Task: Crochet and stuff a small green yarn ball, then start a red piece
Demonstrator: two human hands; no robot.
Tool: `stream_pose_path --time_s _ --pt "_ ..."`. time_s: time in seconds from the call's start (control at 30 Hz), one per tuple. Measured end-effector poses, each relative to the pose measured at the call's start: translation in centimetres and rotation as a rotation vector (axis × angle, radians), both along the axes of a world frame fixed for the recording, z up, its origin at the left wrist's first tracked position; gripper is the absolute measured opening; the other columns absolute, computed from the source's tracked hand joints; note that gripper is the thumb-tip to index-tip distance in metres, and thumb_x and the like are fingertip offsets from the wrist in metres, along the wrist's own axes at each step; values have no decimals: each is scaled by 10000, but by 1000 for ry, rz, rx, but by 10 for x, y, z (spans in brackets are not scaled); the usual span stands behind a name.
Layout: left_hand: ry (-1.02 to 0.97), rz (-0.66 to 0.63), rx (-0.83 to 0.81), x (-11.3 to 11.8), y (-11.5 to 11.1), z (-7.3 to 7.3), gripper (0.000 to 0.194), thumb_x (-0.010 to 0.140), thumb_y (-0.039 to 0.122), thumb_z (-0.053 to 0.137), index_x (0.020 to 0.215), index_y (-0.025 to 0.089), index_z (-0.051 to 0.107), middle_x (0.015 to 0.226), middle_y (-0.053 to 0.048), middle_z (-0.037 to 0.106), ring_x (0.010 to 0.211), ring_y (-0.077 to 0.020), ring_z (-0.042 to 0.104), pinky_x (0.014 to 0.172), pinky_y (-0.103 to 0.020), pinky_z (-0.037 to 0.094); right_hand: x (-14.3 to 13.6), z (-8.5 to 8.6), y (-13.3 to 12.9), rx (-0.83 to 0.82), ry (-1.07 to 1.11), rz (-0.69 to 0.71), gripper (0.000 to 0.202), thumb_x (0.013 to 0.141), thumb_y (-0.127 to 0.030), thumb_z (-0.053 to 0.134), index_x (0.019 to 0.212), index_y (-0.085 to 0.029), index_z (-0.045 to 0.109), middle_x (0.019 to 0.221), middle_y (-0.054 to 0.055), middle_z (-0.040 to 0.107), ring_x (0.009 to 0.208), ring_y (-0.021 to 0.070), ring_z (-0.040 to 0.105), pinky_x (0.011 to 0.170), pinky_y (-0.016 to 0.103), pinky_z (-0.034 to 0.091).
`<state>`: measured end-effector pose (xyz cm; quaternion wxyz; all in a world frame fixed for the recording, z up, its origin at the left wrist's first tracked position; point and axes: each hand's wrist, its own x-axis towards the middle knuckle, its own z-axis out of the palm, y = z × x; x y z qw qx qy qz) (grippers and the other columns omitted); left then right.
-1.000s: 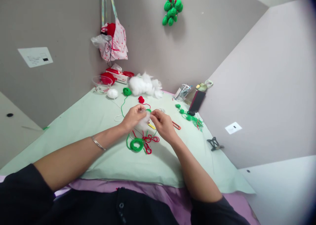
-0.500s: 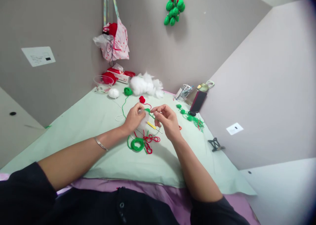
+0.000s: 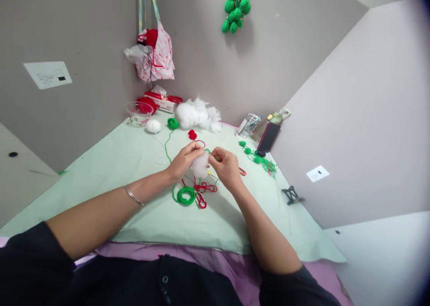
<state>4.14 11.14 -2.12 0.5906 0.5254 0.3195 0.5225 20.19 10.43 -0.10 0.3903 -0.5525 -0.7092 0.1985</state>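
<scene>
My left hand (image 3: 184,161) is closed, pinching a tuft of white stuffing (image 3: 200,165) that hangs below its fingertips. Just right of it, my right hand (image 3: 226,166) is closed too, thumb and forefinger together on a small green crochet piece (image 3: 207,151), mostly hidden between the hands. Under them on the cloth lies a crochet hook (image 3: 210,173), its yellow handle partly covered by the stuffing. Nearer to me are a coil of green yarn (image 3: 186,196) and loose loops of red yarn (image 3: 203,188). An orange stitch marker (image 3: 242,171) lies beside my right hand.
Along the back stand a plastic tub (image 3: 139,114), a tissue box (image 3: 160,102), yarn balls (image 3: 153,126) and a heap of stuffing (image 3: 198,113). On the right are a phone (image 3: 269,137), a bottle (image 3: 260,131), green crochet pieces (image 3: 257,160) and a black claw clip (image 3: 293,195).
My right hand has moved left and its fingers have closed at the green piece. The stuffing has shifted slightly right, covering more of the hook's handle.
</scene>
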Motion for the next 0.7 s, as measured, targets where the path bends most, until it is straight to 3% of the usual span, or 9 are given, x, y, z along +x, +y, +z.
stream_pose_path --time_s 0.1,0.27,0.43,0.6,0.7 --pt "-7 -41 -7 -1 1 0 299 802 407 736 845 202 523 739 26 615 646 -146 641 591 -256 515 4 2 0 7 -8 15 262 831 -339 596 626 -225 478 538 -61 387 555 119 339 578 279 251" --pt "9 26 -31 -3 8 -4 278 741 292 753 818 205 500 739 48 600 607 -122 630 563 -230 487 2 12 -11 -14 -36 178 172 892 -314 510 749 -222 527 609 -57 444 585 124 384 604 274 294" --pt "29 70 -90 -2 8 -5 256 710 176 702 758 216 454 598 91 505 470 -94 542 458 -202 391 -4 10 -16 -36 -53 241 121 802 -248 591 719 -222 506 605 -73 418 583 111 364 597 267 273" --pt "-43 -57 -131 -3 4 1 195 792 315 695 807 194 542 677 24 620 584 -149 646 531 -244 484 0 1 -4 -51 43 111 172 783 -272 581 635 -216 513 539 -69 400 540 104 316 550 272 236" --pt "-97 -119 -136 -6 6 5 286 832 450 667 886 172 621 806 -35 697 710 -188 694 627 -285 540 6 0 4 -86 137 102 206 785 -338 571 629 -217 513 530 -68 389 517 97 300 522 270 219"
